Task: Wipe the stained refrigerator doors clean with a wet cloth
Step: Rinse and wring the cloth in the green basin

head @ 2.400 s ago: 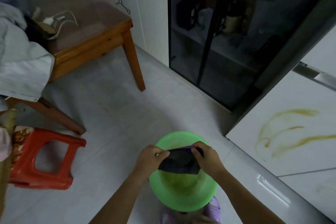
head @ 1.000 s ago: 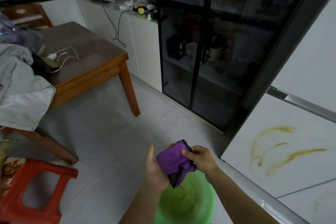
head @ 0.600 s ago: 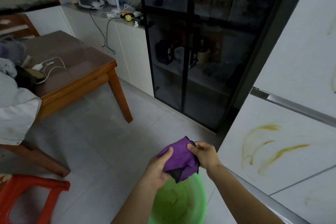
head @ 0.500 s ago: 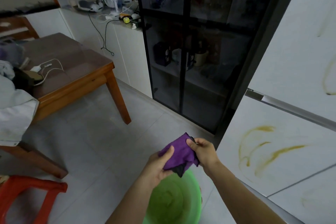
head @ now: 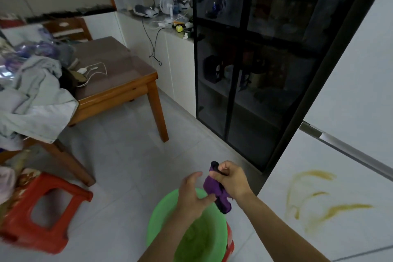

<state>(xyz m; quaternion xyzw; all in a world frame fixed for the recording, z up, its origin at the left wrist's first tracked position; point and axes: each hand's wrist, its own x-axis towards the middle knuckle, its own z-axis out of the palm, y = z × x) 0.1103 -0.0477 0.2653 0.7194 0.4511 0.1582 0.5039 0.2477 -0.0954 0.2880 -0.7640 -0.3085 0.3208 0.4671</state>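
1. Nearest, low in the view, a green basin (head: 203, 241) sits on the pale tiled floor (head: 127, 166), with something red (head: 231, 245) showing under its right edge.
2. Over the basin's far rim, the right hand (head: 232, 181) is curled tight around the upper end of the purple cloth (head: 213, 187); a dark tip of the cloth pokes out above the fist and the rest hangs down, bunched.
3. The left hand (head: 191, 194) is beside it, fingers loose and spread upward, gripping nothing; only its thumb touches the lower part of the cloth.
4. To the right stands the white refrigerator door (head: 331, 238), marked by yellow-brown curved streaks (head: 312, 195). The cloth is near it but not touching.
5. At the left is a red plastic stool (head: 44, 217), blurred at its near edge.
6. Farther back is a wooden table (head: 119, 91), with heaped pale clothes (head: 34, 100) and a white cable on it.
7. Past the refrigerator is a dark glass-fronted cabinet (head: 255, 74); its shelves hold dim things too dark to make out.
8. Farthest is a white counter (head: 170, 34) with a small fan (head: 167, 5) and trailing cords.
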